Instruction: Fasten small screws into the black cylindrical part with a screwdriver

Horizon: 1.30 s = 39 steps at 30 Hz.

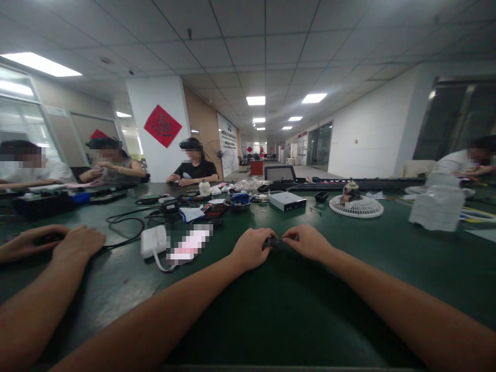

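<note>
- Left hand (pixel 251 249) and right hand (pixel 306 242): both closed, fingertips meeting to pinch a small black part (pixel 274 241), its exact kind hidden by the fingers, just above the green workbench top (pixel 294 320).
- Near left: a co-worker's hand (pixel 77 243) lying on the bench.
- Just left of the person's hands: a white power adapter (pixel 154 241) with cable.
- Farther: a silver mini PC (pixel 287 201) and a white fan guard (pixel 356 205).
- Far side: a seated co-worker (pixel 194 168).

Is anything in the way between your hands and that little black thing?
No, nothing visible stands in the way. The left hand and the right hand touch the small black thing directly from both sides, just above the green table.
</note>
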Motion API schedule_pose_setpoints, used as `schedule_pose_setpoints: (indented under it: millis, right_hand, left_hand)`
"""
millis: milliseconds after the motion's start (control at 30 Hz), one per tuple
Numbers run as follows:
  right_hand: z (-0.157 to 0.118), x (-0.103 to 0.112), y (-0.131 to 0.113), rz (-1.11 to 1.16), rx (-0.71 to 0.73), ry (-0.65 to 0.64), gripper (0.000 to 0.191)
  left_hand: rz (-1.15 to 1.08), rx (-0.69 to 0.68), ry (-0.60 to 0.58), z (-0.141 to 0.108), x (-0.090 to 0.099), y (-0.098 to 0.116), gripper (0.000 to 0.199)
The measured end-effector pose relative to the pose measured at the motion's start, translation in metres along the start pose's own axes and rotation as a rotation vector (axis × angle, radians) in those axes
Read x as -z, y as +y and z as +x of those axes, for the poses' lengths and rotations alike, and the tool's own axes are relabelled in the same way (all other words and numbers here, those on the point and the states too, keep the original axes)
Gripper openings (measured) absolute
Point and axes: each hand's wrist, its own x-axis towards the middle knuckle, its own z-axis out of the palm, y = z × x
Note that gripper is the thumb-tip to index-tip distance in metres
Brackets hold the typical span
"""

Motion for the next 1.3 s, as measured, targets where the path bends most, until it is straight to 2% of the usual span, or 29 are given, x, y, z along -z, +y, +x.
schedule_pose_setpoints:
  millis: [233,533,667,867,1167,1300]
  right_hand:
    - [0.000,-0.002,0.000,-0.034,-0.027,-0.072,0.024]
    - [-0.003,-0.001,-0.009,-0.102,-0.098,-0.090,0.029]
    - [-0.003,0.001,-0.010,-0.091,-0.100,-0.071,0.027]
    - [-0.002,-0.004,-0.006,0.021,0.006,-0.110,0.039]
    - [-0.003,-0.005,-0.002,0.006,0.060,-0.110,0.025]
    - [-0.002,-0.004,-0.004,0.018,0.065,-0.045,0.020]
  left_hand:
    - [-0.002,-0.003,0.006,-0.001,0.001,0.002,0.028]
    - [0.015,0.150,0.086,0.000,-0.005,-0.005,0.039]
    - [0.026,0.174,0.104,-0.001,-0.008,-0.007,0.040]
    - [0.041,0.154,0.075,0.000,-0.008,-0.007,0.034]
    - [0.035,0.127,0.036,0.000,-0.003,-0.004,0.034]
    - [0.006,0.076,0.010,0.000,0.000,-0.001,0.032]
